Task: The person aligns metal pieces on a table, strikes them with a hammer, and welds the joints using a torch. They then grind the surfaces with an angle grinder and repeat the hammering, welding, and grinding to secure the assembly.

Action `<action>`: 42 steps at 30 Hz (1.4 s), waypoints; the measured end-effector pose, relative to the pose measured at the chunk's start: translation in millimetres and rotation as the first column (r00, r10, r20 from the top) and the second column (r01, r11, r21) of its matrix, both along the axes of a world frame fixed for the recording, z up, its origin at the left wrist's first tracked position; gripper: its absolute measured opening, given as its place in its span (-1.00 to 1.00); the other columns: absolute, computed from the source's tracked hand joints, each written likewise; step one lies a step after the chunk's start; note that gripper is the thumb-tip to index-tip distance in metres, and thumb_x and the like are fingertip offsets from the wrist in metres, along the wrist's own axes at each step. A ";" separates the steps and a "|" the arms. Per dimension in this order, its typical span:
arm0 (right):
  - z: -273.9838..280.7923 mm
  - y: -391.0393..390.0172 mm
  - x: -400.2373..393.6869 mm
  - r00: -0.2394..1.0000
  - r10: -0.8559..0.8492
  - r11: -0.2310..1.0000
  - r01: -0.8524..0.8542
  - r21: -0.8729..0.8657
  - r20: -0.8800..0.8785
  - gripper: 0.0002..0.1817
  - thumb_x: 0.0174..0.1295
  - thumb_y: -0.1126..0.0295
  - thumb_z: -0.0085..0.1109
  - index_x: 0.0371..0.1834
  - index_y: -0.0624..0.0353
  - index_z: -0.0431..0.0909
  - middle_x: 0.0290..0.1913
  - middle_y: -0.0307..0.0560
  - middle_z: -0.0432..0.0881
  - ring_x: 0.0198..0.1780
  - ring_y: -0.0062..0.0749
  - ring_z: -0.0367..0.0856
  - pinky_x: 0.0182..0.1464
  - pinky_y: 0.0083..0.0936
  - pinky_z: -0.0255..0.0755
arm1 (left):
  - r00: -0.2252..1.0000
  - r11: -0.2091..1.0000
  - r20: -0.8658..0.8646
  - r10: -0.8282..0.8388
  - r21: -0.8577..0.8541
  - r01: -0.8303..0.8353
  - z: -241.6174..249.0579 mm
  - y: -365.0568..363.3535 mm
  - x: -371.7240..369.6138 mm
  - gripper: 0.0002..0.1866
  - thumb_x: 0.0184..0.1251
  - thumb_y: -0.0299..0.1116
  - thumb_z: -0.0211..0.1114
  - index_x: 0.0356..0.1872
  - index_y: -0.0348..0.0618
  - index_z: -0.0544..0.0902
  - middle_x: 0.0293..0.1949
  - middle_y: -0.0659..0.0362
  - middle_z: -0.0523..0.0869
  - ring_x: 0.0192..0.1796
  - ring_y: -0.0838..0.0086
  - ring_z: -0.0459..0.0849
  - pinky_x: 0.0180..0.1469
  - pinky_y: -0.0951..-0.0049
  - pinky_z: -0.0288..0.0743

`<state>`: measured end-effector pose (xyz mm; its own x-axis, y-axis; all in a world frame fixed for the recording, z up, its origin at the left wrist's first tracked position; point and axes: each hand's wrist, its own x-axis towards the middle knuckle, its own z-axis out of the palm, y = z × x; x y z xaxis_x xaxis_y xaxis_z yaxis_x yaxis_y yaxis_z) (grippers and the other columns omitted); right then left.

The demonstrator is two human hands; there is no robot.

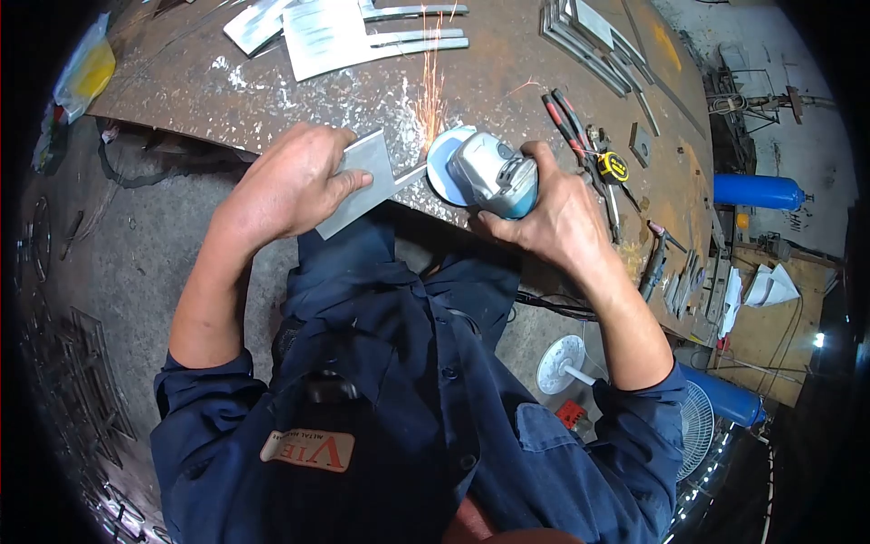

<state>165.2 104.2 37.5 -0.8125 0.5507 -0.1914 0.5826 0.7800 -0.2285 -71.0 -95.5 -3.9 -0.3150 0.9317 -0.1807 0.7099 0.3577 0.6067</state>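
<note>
My left hand grips a flat metal plate, thumb on its upper face, at the front edge of the workbench. A narrow metal bar sticks out from the plate toward the right. Wrapped round an angle grinder is my right hand. The grinder's disc meets the bar's end, and orange sparks fly away toward the far side of the bench. How the bar joins the plate is hidden.
Right of the grinder lie red-handled pliers and a yellow tape measure. Paper sheets and metal strips are at the back, with stacked metal frames at the back right. Blue cylinders and a fan stand beyond.
</note>
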 end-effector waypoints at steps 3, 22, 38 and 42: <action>-6.1 17.2 5.1 0.999 -0.013 0.999 0.014 0.038 -0.042 -0.07 -0.10 0.01 0.70 0.27 0.36 0.49 -0.19 0.41 0.81 -0.12 0.24 0.88 0.01 -0.07 0.77 | 1.000 0.998 -0.025 0.009 0.066 -0.007 -8.8 -2.3 2.5 -0.56 0.40 -0.16 0.51 -0.15 -0.49 0.73 -0.30 -0.32 0.75 -0.10 -0.22 0.78 0.02 -0.06 0.61; 1.3 51.3 9.3 0.993 -0.098 0.990 0.104 0.099 -0.057 -0.07 -0.08 0.08 0.70 0.31 0.39 0.49 -0.15 0.43 0.81 -0.08 0.23 0.87 0.11 -0.05 0.71 | 1.000 0.998 0.001 -0.024 0.050 0.024 -8.9 0.5 -4.3 -0.54 0.39 -0.15 0.51 -0.11 -0.51 0.74 -0.30 -0.36 0.75 -0.12 -0.23 0.80 0.00 -0.05 0.62; -0.4 62.4 14.5 0.985 -0.165 0.984 0.168 0.057 -0.052 0.05 -0.14 -0.04 0.70 0.37 0.44 0.50 -0.08 0.44 0.80 0.03 0.21 0.84 0.14 -0.09 0.68 | 0.998 0.998 0.039 0.044 -0.044 -0.043 10.8 3.1 5.2 -0.56 0.40 -0.18 0.51 -0.11 -0.52 0.76 -0.31 -0.33 0.77 -0.13 -0.20 0.83 0.02 -0.06 0.65; -6.9 63.7 16.6 0.987 -0.138 0.988 0.143 0.056 -0.087 0.04 -0.13 -0.03 0.69 0.35 0.45 0.50 -0.09 0.44 0.80 0.03 0.22 0.84 0.14 -0.09 0.68 | 0.999 1.000 0.017 0.030 0.002 -0.030 -1.5 0.8 3.0 -0.55 0.39 -0.18 0.51 -0.10 -0.52 0.77 -0.29 -0.33 0.78 -0.12 -0.20 0.83 0.02 -0.05 0.65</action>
<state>181.8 168.0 30.6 -0.7378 0.6691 -0.0889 0.6684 0.7060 -0.2340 -68.1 -94.7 -5.5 -0.3399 0.9222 -0.1843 0.6887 0.3776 0.6190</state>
